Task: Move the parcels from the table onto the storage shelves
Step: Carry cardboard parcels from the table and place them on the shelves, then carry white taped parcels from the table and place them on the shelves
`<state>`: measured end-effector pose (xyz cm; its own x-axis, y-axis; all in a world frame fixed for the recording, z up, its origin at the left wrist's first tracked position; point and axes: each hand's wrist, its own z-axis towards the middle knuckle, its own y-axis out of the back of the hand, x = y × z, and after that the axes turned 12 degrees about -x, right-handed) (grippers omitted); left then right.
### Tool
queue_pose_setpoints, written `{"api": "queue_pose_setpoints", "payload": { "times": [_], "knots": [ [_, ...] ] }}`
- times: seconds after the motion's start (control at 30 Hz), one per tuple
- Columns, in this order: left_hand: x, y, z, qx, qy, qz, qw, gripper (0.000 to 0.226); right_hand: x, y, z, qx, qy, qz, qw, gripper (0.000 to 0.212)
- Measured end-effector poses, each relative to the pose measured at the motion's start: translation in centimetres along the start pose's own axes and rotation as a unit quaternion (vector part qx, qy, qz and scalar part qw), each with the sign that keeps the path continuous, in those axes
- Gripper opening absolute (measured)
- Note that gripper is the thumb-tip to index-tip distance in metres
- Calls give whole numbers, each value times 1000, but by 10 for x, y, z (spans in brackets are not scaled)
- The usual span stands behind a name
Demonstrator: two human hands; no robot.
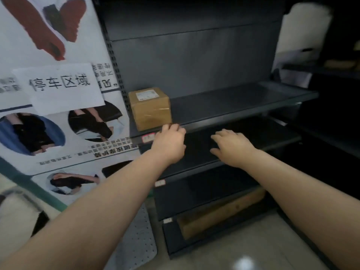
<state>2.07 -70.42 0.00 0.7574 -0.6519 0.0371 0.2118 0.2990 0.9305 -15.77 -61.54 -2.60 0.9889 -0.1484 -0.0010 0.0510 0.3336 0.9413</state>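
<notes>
One cardboard parcel is being counted on the rack. Four shelf levels are being recorded in the dark rack, and three small edge labels are being noted on their front lips. Two hands are being logged: one left hand and one right hand. One white paper sign is being tallied, with three round photographs near it. One brown cardboard item is being entered at the lowest level, and one perforated mat on the floor.

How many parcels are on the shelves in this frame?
1 for sure: a brown box at the left end of the upper shelf. A blurred brown shape at the bottom may be another.
</notes>
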Motion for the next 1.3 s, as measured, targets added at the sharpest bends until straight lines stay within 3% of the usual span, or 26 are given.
{"api": "queue_pose_setpoints", "payload": {
  "times": [0.23, 0.43, 0.57, 1.07, 1.3],
  "knots": [
    [-118, -28, -35, 111, -184, -26, 976, 53, -58, 13, -160, 76, -161, -32, 983, 55],
    [-258, -28, -73, 157, -351, -57, 921, 52, -102, 43, -312, 99, -319, -74, 940, 51],
    [-360, -16, -117, 146, -445, -84, 880, 56, -120, 76, -420, 103, -410, -108, 900, 50],
    [-679, 92, -401, 147, -678, -193, 695, 47, -90, 212, -825, 107, -687, -166, 699, 50],
    [-762, 153, -546, 144, -770, -183, 594, 48, -17, 253, -964, 80, -802, -187, 561, 45]
  ]
}}
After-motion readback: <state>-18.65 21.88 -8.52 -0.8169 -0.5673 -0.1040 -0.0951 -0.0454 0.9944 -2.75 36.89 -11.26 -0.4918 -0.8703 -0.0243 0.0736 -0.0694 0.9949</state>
